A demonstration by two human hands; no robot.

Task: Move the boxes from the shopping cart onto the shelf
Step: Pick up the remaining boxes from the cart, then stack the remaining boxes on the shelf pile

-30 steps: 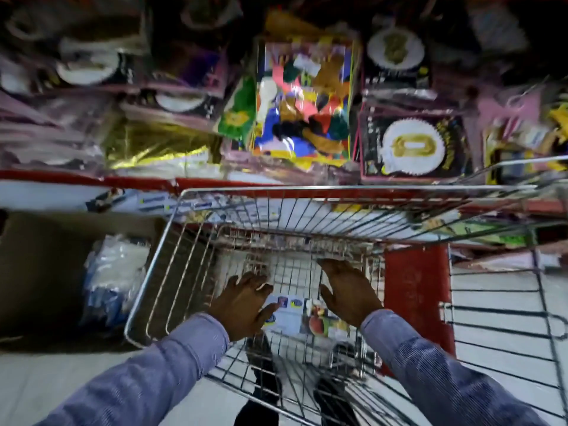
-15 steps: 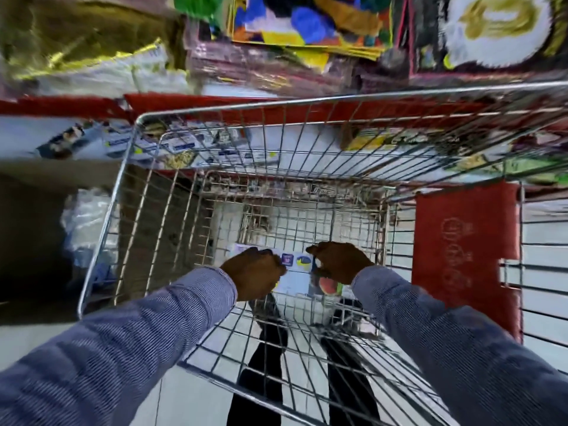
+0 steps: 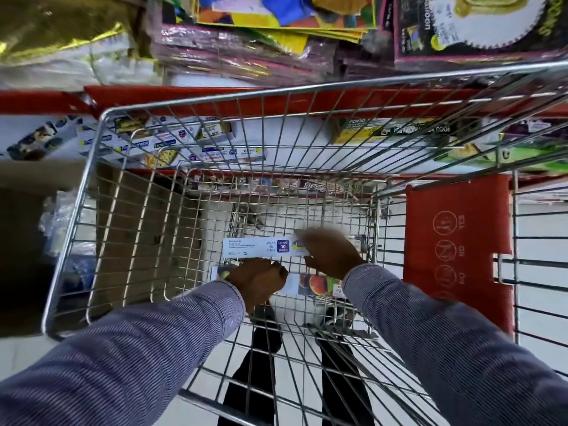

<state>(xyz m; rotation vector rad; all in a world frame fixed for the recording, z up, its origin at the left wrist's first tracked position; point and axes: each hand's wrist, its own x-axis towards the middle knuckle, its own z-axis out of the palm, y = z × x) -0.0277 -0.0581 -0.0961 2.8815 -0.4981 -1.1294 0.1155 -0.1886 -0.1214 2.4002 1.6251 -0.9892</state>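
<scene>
A wire cart is filling mid-frame, two long boxes lying on its mesh floor. Beyond its far rim, a red-edged shelf is carrying more boxes.

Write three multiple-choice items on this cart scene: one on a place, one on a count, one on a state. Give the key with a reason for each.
1. Where is the long white box?
A. On the floor beside the cart
B. Low inside the shopping cart
C. On top of the red shelf edge

2. How many boxes show at the hands inside the cart?
A. Two
B. Four
C. None

3. What is the left hand doing?
A. Resting on the cart rim
B. Hanging open above the cart
C. Curled over the fruit-print box

Key:
1 B, the white box lies within the wire walls, near the bottom.
2 A, only the white box and the fruit-print box beneath the hands are visible.
3 C, its fingers are closed around that box's near part, while the right hand lies on the white box's end.
</scene>
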